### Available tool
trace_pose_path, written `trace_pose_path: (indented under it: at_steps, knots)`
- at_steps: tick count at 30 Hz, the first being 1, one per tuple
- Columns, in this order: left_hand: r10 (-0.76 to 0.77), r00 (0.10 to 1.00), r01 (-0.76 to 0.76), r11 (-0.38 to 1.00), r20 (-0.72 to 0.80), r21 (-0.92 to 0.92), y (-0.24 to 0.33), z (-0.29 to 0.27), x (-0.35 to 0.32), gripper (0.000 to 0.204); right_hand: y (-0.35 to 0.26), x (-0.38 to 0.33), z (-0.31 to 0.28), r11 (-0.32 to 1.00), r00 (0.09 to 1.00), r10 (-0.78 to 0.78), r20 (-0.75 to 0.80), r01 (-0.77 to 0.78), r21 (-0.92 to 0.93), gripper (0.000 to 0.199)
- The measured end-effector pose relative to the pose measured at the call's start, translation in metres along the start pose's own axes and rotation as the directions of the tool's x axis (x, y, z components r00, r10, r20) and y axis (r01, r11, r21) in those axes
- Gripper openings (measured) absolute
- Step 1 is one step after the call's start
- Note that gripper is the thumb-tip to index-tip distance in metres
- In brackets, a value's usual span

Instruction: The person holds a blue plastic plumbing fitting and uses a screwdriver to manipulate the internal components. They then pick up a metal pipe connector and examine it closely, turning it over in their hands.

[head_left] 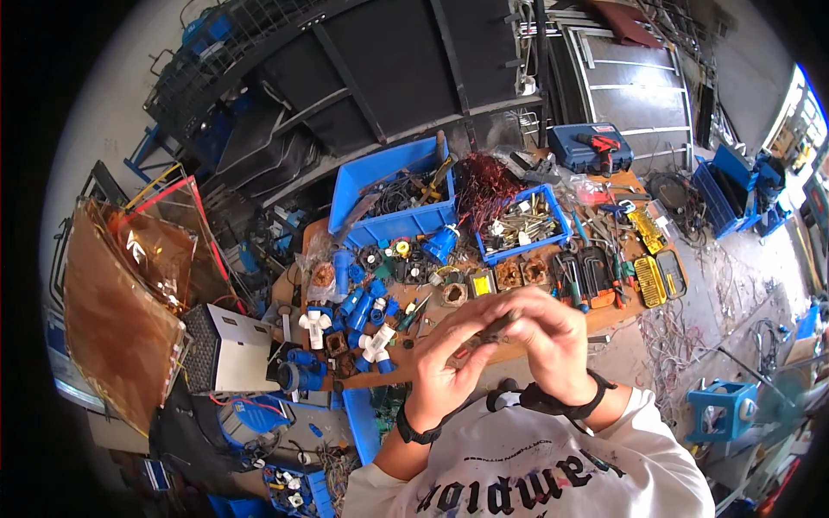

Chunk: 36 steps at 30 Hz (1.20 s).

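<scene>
Resting between both hands, a small dark part (495, 331) sits above the table's (518, 350) near edge. The left hand (451, 358) and right hand (553, 332) pinch it with fingers closed. Blue plugs (363, 306) and a blue bin (393, 194) lie beyond.

One head-worn fisheye view looks steeply down from just above the person's chest, facing forward over the desk (518, 350). The hands (509, 345) sit close under the lens, near the desk's near edge. The desk's far edge lies farther up (straight lines bow toward the rim), and floor shows past its right edge.
</scene>
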<state>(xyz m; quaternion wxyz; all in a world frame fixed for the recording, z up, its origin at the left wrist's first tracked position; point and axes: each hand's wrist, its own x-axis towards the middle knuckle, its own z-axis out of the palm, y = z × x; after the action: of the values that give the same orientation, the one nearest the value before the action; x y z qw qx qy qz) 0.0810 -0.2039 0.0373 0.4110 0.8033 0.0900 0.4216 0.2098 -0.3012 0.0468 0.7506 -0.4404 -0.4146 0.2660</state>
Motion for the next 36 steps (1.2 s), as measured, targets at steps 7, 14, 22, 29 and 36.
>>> trace_pose_path:
  at_steps: [7,14,22,29,36]
  knots:
    - [-0.186,0.977,0.196,0.976,0.106,-0.092,-0.021,-0.001,-0.019,0.069,0.016,0.005,-0.002,0.894,0.981,0.066,-0.183,0.024,0.448,0.02]
    - [-0.149,0.981,0.164,0.979,0.124,-0.122,-0.025,0.012,-0.011,0.075,0.016,0.005,0.003,0.842,0.971,0.124,-0.206,0.006,0.539,0.023]
    - [-0.161,0.981,0.163,0.987,0.104,-0.013,-0.015,0.012,-0.01,0.049,0.014,0.004,0.005,0.828,0.984,0.107,-0.141,-0.01,0.56,0.023]
    - [-0.129,0.991,0.13,0.988,0.014,-0.082,-0.009,0.016,-0.009,0.045,0.014,-0.004,0.002,0.866,0.995,0.053,-0.081,-0.005,0.5,0.023]
    - [-0.212,0.975,0.208,0.976,-0.069,-0.061,-0.015,0.019,-0.022,0.033,0.011,-0.012,0.004,0.905,0.999,0.05,-0.012,-0.04,0.423,0.024]
